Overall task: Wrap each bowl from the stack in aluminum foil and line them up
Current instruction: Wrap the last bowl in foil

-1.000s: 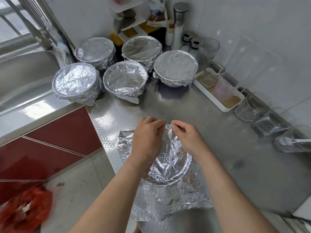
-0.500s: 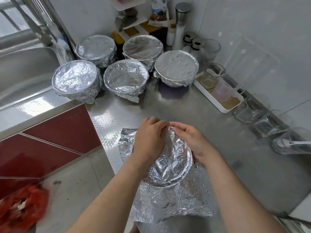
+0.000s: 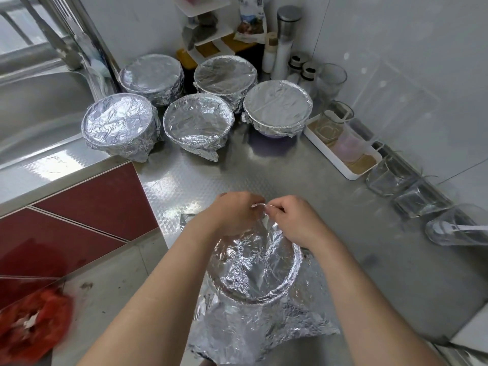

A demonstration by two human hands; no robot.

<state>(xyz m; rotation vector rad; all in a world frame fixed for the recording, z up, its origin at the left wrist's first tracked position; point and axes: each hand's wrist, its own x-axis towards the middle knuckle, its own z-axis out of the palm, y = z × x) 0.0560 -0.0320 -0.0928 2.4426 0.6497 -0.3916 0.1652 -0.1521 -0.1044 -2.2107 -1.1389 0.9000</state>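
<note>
Both hands pinch foil point(image 3: 250, 326) at the far rim of a bowl point(image 3: 264, 291): left hand point(image 3: 235, 215), right hand point(image 3: 293, 220). It sits near the steel countertop's point(image 3: 343, 207) front edge; five wrapped bowls point(image 3: 198, 122) cluster at the back.

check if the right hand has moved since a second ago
Yes. The right hand is pinching the crinkled aluminum foil sheet at the far rim of the foil-lined bowl, but it has crept slightly left toward the left hand; the bowl hasn't shifted.

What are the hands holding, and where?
Both the left hand and right hand pinch the foil at its far edge, above the bowl's rim.
</note>
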